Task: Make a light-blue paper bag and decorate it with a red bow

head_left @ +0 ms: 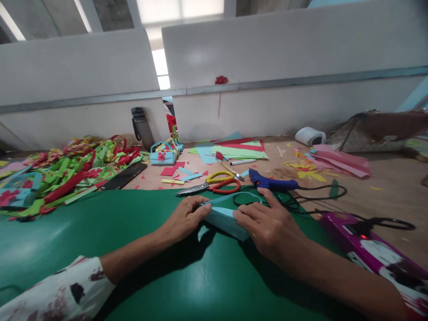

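Observation:
A small light-blue paper bag (227, 224) with a thin blue strip handle (234, 195) is held just over the green mat (187, 276). My left hand (189, 218) pinches its left end between thumb and fingers. On the opposite end, my right hand (270, 225) grips the paper, its index finger stretched out past the handle. Just beyond the bag lie scissors (214, 183) with yellow and red handles. A blue glue gun (272, 182) rests on the table behind my right hand.
Paper strips (80, 167) are heaped at the left beside a phone (125, 175) and a bottle (142, 127). Coloured sheets (240, 149) and a finished blue paper bag (162, 157) stand at the back. On the right are a purple power strip (364, 243) and cables (321, 187).

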`<control>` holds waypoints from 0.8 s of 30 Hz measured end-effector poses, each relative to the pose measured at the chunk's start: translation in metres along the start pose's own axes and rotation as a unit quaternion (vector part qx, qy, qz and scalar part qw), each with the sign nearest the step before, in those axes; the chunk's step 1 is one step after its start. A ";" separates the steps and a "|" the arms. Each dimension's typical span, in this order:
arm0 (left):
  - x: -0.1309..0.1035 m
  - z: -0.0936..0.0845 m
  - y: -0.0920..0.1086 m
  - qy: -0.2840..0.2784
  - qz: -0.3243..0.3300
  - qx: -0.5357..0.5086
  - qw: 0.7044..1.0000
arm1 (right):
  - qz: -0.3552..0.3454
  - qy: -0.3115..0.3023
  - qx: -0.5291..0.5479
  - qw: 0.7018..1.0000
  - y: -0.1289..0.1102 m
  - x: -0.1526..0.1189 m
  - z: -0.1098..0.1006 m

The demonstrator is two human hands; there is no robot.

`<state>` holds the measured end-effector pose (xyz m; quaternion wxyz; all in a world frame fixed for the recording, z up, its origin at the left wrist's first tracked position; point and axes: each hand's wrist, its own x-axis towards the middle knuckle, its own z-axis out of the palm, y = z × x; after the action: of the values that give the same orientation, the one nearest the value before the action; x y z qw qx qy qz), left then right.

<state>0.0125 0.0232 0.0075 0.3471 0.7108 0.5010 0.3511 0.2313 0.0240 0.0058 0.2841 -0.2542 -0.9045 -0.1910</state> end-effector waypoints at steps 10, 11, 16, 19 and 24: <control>-0.020 -0.003 0.011 -0.027 -0.016 -0.018 0.999 | 0.055 0.005 0.108 0.993 -0.001 0.000 0.000; -0.022 -0.004 0.011 -0.030 -0.015 -0.016 0.999 | 0.050 0.008 0.107 0.993 -0.002 0.000 -0.001; -0.026 -0.007 0.013 -0.061 -0.008 -0.001 0.998 | -0.008 0.013 0.039 0.999 -0.006 0.000 -0.004; -0.026 -0.006 0.014 -0.066 -0.006 0.006 0.998 | -0.047 0.003 0.001 0.999 -0.007 -0.001 -0.007; -0.029 -0.003 0.009 -0.063 -0.014 -0.032 0.997 | -0.098 0.004 -0.033 0.995 -0.012 -0.004 -0.007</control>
<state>0.0069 -0.0063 0.0125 0.4053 0.7128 0.4767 0.3168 0.2300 0.0094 0.0064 0.2594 -0.1727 -0.9172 -0.2485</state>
